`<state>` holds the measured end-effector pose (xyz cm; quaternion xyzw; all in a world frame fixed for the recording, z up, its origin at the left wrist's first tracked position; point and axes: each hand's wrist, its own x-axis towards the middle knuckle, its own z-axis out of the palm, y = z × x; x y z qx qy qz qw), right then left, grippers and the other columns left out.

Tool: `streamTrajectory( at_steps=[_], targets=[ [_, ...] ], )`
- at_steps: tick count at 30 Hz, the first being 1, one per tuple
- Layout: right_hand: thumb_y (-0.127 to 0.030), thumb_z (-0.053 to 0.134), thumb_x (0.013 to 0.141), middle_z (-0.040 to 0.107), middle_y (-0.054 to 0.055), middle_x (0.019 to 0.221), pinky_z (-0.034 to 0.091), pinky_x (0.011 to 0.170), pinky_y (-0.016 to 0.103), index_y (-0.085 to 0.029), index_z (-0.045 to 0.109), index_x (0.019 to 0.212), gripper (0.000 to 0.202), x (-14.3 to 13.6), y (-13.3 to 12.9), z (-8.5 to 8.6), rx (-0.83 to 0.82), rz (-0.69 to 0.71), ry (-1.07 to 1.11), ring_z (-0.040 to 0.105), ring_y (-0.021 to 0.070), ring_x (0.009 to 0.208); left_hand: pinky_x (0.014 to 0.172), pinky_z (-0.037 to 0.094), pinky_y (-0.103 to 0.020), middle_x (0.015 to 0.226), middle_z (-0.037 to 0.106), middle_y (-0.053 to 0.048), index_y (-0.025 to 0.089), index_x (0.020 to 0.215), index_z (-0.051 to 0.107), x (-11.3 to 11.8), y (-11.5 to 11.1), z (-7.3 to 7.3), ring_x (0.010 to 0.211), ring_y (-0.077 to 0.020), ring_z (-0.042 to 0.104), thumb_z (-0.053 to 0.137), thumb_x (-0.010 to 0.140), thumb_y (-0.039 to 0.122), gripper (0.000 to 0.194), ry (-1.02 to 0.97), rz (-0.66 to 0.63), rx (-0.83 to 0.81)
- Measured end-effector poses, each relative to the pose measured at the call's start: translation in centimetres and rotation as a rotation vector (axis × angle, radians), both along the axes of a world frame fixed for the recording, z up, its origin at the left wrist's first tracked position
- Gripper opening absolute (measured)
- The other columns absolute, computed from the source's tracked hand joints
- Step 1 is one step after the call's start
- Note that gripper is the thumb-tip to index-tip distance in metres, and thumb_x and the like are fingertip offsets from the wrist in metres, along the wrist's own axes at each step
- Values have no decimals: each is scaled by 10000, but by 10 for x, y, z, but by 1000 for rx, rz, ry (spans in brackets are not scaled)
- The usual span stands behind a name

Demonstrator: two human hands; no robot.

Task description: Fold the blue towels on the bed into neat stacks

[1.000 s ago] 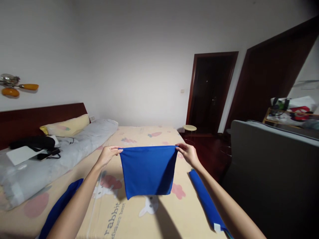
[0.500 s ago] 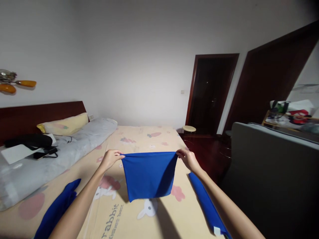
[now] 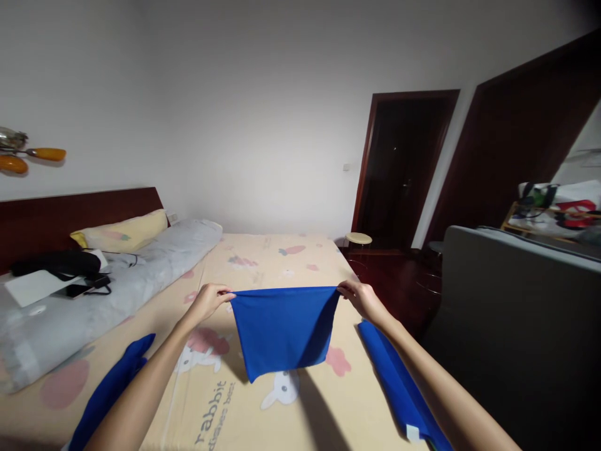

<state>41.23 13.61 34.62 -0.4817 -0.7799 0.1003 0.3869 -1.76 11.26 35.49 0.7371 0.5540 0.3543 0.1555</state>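
A blue cloth [image 3: 286, 329] hangs spread between my two hands, its top edge stretched nearly level above the bed. My left hand [image 3: 210, 302] pinches its upper left corner. At the upper right corner, my right hand [image 3: 365, 299] grips the fabric between thumb and fingers. Below it lies the cream bed sheet [image 3: 263, 419] printed with rabbits and carrots. Another blue cloth [image 3: 106, 388] lies crumpled beside my left forearm, partly hidden by it. By my right forearm rests a long folded blue cloth [image 3: 392, 382] with a white tag.
A rolled grey quilt [image 3: 154, 275], a yellow pillow [image 3: 122, 232] and a black bag [image 3: 56, 264] with white and dark items lie near the headboard [image 3: 79, 210]. A round stool [image 3: 359, 238] stands past the bed's far right corner. A dark grey panel [image 3: 507, 313] rises at right.
The camera view has shifted slightly, moving the room's features a little. Both hands keep hold of the blue cloth, which hangs almost the same.
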Motion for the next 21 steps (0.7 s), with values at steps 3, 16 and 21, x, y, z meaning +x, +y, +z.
streamTrajectory(
  at_steps=[3,16,21],
  targets=[
    [-481,450,864,680,44,694,451,617,273,-205,659,811,350,3,0,1,-8,24,-27,626,178,656,636,426,-252,672,730,-17,203,685,717,-3,1,0,686,-186,620,560,776,514,360,76,-29,28],
    [-424,538,845,664,-10,525,450,456,218,-198,608,743,257,0,56,-10,-202,-16,86,564,114,373,632,403,-233,678,716,-6,196,707,717,-8,60,0,652,-149,600,594,779,478,316,268,-104,12],
    [-407,567,834,696,40,574,479,463,236,-188,587,699,258,-15,93,-15,-195,-94,187,619,149,419,636,391,-239,640,676,-3,211,661,718,1,105,-5,640,-145,572,665,745,430,241,283,22,77]
  ],
)
